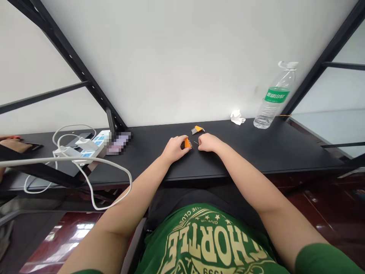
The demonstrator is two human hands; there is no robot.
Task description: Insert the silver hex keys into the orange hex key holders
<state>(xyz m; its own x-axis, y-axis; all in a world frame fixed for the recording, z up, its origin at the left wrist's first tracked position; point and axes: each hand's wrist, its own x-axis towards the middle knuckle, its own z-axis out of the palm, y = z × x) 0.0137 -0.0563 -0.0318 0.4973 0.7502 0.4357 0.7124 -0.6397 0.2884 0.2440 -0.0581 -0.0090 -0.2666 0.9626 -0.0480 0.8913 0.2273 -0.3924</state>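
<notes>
My left hand [176, 149] is closed around an orange hex key holder [187, 143] on the black desk, with small metal ends showing at its right side. Just to the right, my right hand [209, 142] pinches a thin metal hex key [196, 142], whose end points left toward the holder. A small gap shows between the key and the holder. Behind both hands lies a second orange piece with several metal hex keys [197, 129] sticking out of it. My right fingers hide the rest of the thin key.
A tall clear water bottle [273, 97] and crumpled tissue [237, 117] stand along the wall at right. At left are a white power strip [99, 141], looping white cable [99, 160] and a blurred-out phone [119, 143]. Black metal frames [76, 62] flank the desk; another person's hand is at far left.
</notes>
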